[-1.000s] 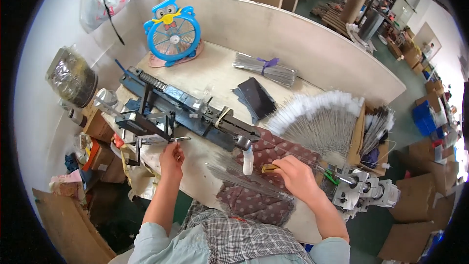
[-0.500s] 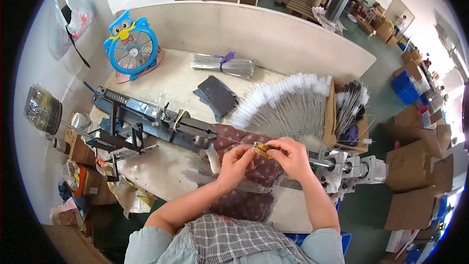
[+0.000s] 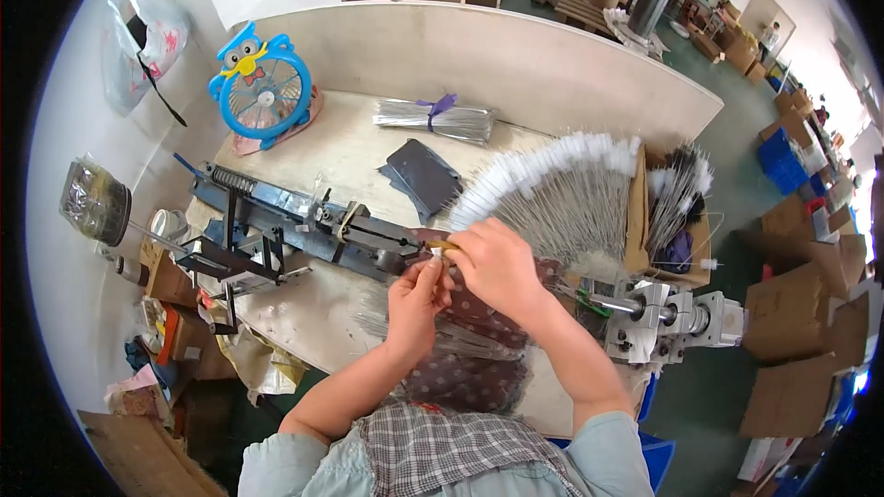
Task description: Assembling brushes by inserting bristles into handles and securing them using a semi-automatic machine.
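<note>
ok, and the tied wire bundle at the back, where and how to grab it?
I'd grip the wire bundle around its middle, by the purple tie, coming from above and the near side. It lies flat, running left to right, so close across its long sides. Ends look loose and may splay; the partition stands behind it.

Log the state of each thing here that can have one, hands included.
Right hand: gripping the brass-coloured piece
Left hand: fingertips together beside it, hold unclear
Blue fan: standing; running or not unclear
Wire bundle: tied with purple strip, lying
White-tipped wires: fanned out
Cardboard box: open, wires inside
Plastic bag: hanging
Dark slab: lying flat
</note>
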Demonstrator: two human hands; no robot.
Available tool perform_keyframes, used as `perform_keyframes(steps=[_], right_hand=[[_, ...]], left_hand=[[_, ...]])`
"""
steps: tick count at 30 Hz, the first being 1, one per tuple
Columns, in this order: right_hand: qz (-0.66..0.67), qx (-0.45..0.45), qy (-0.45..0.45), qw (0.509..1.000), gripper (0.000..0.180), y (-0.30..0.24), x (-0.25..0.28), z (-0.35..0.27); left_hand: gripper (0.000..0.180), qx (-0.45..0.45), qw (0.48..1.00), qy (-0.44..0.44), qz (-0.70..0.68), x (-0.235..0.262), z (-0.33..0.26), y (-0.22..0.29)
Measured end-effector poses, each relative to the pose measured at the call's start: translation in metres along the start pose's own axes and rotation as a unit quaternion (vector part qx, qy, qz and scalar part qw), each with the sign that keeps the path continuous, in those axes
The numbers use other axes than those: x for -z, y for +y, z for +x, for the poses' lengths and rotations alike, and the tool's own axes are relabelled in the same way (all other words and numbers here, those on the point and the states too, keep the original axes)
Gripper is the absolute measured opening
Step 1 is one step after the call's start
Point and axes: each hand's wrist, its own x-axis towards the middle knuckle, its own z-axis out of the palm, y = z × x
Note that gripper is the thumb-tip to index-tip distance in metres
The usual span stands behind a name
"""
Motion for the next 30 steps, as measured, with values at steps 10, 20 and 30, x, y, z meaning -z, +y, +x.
perform_keyframes(steps=[10,20,30], right_hand=[[0.144,-0.195,-0.138,0.960,0.017,-0.005,0.015,0.004],[-0.074,-0.042,0.040,0.996,0.029,-0.033,-0.009,-0.004],[-0.035,0.014,0.054,0.998,0.026,-0.020,0.005,-0.017]], left_hand=[[0.045,0.046,0.998,-0.044,0.026,0.001,-0.001,0.009],[0.024,-0.004,0.991,0.002,-0.133,-0.008,-0.002,0.005],[0.010,-0.031,0.990,0.010,-0.135,-0.011,-0.002,-0.002]])
